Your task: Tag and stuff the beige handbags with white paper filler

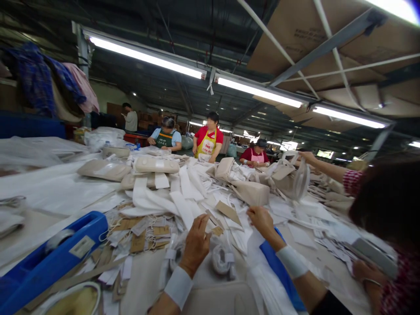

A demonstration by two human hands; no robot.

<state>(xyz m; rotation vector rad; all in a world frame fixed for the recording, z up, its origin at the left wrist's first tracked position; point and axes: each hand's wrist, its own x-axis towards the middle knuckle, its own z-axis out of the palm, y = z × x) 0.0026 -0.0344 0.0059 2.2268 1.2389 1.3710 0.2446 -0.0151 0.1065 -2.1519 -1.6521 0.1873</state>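
My left hand [197,243] is raised above the middle of the worktable, fingers bent and drawn together beside small brown cardboard tags [216,230]; whatever it pinches is unclear. To its right my right hand [261,221] is closed, fingertips pinched near a beige pouch [252,192]; I cannot make out anything in them. A brown card [229,211] lies between the two hands. Below them is a beige bag [223,298], and clear-wrapped coiled straps [223,258] lie just beyond it. Both wrists wear white bands.
A blue tape dispenser [82,245], a round tub [74,299] and piled tags [139,234] are at left. White wrapping strips [188,186] and beige bags [157,164] heap up ahead. A co-worker's arm [324,166] reaches in from the right; several people work across the table.
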